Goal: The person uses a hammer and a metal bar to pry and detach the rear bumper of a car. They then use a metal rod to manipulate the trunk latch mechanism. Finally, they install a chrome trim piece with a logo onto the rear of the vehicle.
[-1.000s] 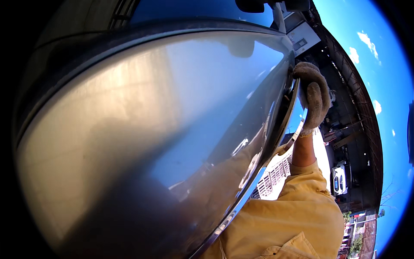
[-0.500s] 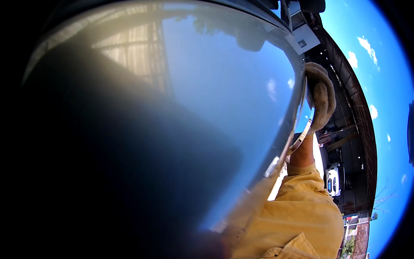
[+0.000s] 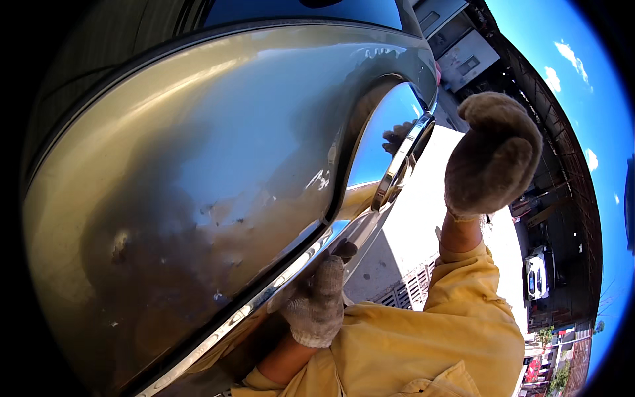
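Note:
A tan, glossy car panel (image 3: pixel 251 152) fills the left and middle, with dark scuffed patches and small chips. A bright chrome strip (image 3: pixel 245 317) runs along its near edge. My left hand (image 3: pixel 317 301), in a knit glove, is beside that strip with its fingers apart, and no object shows in it. At the panel's right end sits a curved mirror-like piece (image 3: pixel 380 145) with a chrome rim (image 3: pixel 400 165). My gloved right hand (image 3: pixel 493 155) hangs in the air to its right, apart from it. Its fingers are curled together with nothing visible in them.
Dark window glass (image 3: pixel 297 14) lies above the panel. A floor grate (image 3: pixel 410 288) is set in the sunlit ground between my arms. Farther right are a white car (image 3: pixel 537 272) and a dark roofed shed (image 3: pixel 575 218). A pale box-like structure (image 3: pixel 469 63) stands at the top right.
The view has drawn back from the panel, showing its scuffs and chrome strip. My right hand has come off the curved chrome-rimmed piece into the air. My left hand now shows plainly.

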`<state>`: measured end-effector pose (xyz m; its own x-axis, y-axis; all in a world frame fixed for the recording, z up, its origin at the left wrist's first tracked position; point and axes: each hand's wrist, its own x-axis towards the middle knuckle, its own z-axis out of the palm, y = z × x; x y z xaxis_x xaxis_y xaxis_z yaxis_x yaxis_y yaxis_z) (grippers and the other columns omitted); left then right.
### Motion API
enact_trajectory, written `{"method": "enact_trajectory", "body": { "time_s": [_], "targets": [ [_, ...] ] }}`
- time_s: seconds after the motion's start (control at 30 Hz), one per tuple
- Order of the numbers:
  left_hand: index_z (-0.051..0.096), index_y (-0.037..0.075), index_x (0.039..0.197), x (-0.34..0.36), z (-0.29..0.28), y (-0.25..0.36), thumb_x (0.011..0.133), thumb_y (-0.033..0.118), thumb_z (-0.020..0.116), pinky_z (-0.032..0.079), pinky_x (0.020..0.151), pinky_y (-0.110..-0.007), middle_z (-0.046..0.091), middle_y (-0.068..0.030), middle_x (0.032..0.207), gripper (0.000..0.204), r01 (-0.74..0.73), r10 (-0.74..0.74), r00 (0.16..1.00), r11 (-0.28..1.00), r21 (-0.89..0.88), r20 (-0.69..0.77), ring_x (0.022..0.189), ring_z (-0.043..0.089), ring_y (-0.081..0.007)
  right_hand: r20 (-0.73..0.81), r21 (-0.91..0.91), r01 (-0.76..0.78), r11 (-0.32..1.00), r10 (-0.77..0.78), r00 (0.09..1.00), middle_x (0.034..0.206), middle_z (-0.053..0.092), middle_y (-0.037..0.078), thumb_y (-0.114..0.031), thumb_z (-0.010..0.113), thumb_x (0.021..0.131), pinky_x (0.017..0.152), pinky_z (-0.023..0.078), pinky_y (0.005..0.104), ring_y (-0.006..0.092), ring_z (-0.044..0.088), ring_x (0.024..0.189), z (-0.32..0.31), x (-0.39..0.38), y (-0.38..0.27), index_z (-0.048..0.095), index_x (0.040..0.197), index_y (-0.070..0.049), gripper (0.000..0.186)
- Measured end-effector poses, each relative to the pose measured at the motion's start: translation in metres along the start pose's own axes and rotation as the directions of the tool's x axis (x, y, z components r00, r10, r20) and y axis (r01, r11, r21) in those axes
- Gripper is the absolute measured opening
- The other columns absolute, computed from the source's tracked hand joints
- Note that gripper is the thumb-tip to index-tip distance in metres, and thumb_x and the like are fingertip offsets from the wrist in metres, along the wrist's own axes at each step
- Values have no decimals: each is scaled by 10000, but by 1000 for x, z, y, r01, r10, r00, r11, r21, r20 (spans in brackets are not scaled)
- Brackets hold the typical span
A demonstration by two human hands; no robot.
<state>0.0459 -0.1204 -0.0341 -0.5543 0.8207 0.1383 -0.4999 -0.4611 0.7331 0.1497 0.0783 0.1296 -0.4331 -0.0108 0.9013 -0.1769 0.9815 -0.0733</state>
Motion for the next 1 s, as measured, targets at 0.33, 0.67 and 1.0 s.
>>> {"method": "enact_trajectory", "body": {
  "time_s": [0.33, 0.67, 1.0],
  "targets": [
    [625, -115, 1104, -17, 51, -16, 1041, 276, 620, 595, 709, -366, 742, -202, 871, 396, -54, 75, 954, 995, 80, -290, 711, 723, -236, -21, 477, -154, 865, 187, 982, 1220, 631, 119, -235, 672, 981, 972, 538, 375, 235, 626, 1116, -24, -78, 33, 609, 1254, -82, 319],
    [659, -79, 1046, 4, 44, 8, 1015, 415, 658, 581, 593, -318, 734, -168, 823, 495, 10, 41, 924, 991, 131, -380, 626, 702, -199, -42, 532, -1, 847, 28, 999, 1278, 646, 123, -214, 730, 945, 1052, 522, 411, 262, 636, 1194, 0, -60, 32, 602, 1319, -87, 416],
    [669, -16, 944, -11, 14, 33, 990, 583, 610, 531, 471, -286, 669, -86, 696, 603, -43, 97, 936, 986, 162, -338, 517, 649, -190, 66, -14, 583, 812, -581, 811, 1117, 749, 160, -37, 763, 841, 923, 571, 369, 265, 732, 994, 30, -19, 11, 733, 1150, 32, 319]
  ]
}}
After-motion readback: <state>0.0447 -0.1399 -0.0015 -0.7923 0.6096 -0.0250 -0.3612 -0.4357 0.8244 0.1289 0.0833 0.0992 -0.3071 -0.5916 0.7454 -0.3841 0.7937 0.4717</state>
